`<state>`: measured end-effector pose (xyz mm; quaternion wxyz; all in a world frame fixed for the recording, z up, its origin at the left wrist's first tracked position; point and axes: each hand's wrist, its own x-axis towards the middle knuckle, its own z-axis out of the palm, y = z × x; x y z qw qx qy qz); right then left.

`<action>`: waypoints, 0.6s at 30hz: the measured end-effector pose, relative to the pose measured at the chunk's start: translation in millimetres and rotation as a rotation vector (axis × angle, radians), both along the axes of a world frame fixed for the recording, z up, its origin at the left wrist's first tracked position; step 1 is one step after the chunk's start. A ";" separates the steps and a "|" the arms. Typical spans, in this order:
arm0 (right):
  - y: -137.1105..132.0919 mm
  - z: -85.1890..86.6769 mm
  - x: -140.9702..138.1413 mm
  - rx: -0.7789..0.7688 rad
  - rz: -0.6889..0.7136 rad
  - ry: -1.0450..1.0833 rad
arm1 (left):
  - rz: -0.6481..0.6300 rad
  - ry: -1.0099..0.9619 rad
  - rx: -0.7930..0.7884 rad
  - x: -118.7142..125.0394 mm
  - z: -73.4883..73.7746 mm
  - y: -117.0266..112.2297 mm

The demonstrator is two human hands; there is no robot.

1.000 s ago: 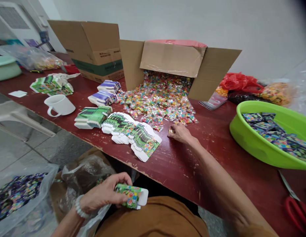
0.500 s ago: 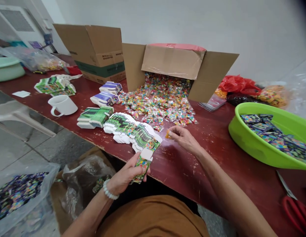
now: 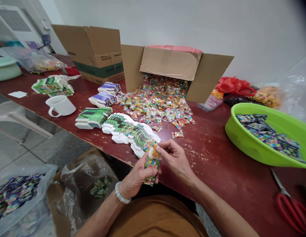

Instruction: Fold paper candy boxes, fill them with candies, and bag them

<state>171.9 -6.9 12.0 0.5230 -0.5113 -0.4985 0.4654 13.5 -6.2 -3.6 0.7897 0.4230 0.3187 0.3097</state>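
Observation:
My left hand is closed round a small green printed carton, held upright with its top open, near the table's front edge. At that opening my right hand pinches a small clear packet of orange candy, whose lower part touches the carton's mouth. Just behind the hands lies a fanned row of flat green cartons. Farther back, a heap of candy packets spills from a cardboard box lying on its side. One loose candy packet lies at the heap's front.
A lime green basin with dark packets stands at the right, red-handled scissors in front of it. A white mug, purple cartons and a second cardboard box are at the left. Plastic bags sit below the table edge.
My right hand has brought the candy packet from the table to the carton's mouth. My left hand has moved slightly right with the carton. A loose candy packet now shows where my right hand was.

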 end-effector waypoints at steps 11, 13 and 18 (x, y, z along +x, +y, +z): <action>-3.6 -4.8 8.6 0.139 0.006 -0.158 | 0.083 -0.099 -0.160 1.8 6.0 4.1; -4.0 -7.4 8.7 0.043 0.041 -0.048 | 0.075 -0.129 -0.203 1.6 5.8 5.7; -8.7 -15.2 4.6 -0.096 0.280 0.118 | 0.086 -0.115 -0.152 6.7 1.1 3.6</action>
